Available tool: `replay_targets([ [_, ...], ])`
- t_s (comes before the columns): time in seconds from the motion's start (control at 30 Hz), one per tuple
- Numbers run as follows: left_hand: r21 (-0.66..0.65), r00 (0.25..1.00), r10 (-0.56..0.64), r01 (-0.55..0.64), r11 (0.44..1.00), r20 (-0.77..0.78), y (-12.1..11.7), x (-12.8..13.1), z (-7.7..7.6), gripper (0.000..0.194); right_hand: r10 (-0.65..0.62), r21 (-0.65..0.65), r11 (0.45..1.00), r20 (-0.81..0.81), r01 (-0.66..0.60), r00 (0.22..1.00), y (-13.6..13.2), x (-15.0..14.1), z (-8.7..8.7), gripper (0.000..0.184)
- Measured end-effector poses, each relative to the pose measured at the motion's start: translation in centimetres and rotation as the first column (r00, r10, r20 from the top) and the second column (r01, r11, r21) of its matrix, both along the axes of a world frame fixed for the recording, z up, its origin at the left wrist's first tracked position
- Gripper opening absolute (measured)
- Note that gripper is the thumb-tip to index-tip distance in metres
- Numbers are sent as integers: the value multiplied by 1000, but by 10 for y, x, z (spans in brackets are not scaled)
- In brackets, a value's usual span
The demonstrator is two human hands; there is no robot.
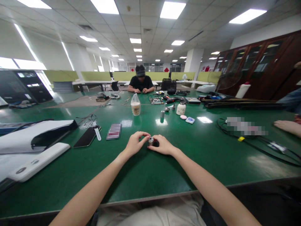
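A small silver metal cylinder (pixel 150 142) with a round opening or recess in its top stands upright on the green table between my hands. My right hand (pixel 164 145) is closed round its side, thumb at the front and fingers behind. My left hand (pixel 137 143) has thumb and forefinger brought together at the cylinder's upper left rim. Whether a tiny part sits between those fingertips is too small to see. Farther off, a second metal cylinder (pixel 162 114) stands beside a small dark metal piece (pixel 166 109).
Nearby are a phone (pixel 84 137), a white-strapped watch (pixel 97 133), a bagged cup (pixel 135 108), a white jar (pixel 181 108) and black cables (pixel 254 147). A circuit board (pixel 156 100) lies farther back. One person (pixel 141 82) sits opposite; another person's hand (pixel 288 127) rests at right.
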State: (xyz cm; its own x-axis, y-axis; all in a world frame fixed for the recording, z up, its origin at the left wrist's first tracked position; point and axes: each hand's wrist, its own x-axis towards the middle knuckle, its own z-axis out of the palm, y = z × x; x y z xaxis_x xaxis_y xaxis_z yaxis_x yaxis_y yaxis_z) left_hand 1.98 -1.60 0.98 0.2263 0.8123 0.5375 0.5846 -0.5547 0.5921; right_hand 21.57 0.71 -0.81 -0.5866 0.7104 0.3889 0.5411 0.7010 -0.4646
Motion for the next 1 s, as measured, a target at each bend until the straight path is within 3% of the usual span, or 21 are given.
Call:
replay_targets([
  [0.37,85,994,-33,42,995,-104,-4,4,1,25,-3,10,1000,13,3,1000,1,0,-2,33],
  [0.57,144,995,80,-71,987,-63,-5,9,1,22,-4,12,1000,-3,4,1000,1,0,-3,33],
  [0.83,169,995,103,-102,980,8,-3,9,4,18,-8,15,1000,6,8,1000,-1,0,0,33],
  [1.0,168,966,258,-252,953,-15,7,-8,0,24,-8,19,1000,8,8,1000,-2,0,2,33],
])
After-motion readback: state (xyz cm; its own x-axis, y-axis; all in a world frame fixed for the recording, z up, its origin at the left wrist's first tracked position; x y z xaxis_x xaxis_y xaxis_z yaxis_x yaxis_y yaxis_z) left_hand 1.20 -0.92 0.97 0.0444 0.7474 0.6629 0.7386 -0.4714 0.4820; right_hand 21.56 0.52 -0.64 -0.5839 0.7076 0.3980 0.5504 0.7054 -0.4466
